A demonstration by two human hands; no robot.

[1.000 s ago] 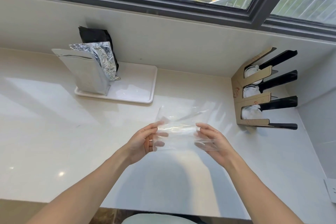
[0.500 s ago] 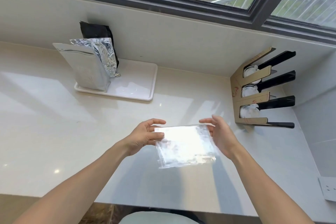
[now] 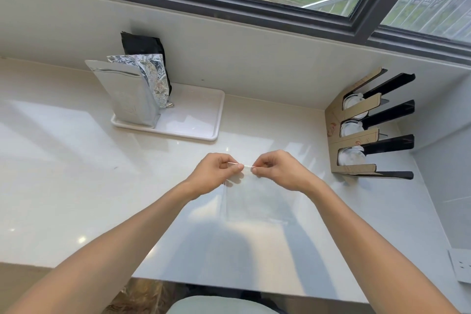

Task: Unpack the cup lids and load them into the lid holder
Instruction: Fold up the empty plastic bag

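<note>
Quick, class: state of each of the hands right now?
Left hand: pinching the clear plastic bag at its top edge.
Right hand: pinching the same edge.

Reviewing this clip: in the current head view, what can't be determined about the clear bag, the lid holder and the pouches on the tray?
- Clear bag: too transparent to show any contents; both hands cover its top edge.
- Lid holder: white lids show in the slots, but its cardboard front hides how many.
- Black pouch: mostly hidden behind the foil pouches on the tray.
- Any print on the pouches: too small to read.
</note>
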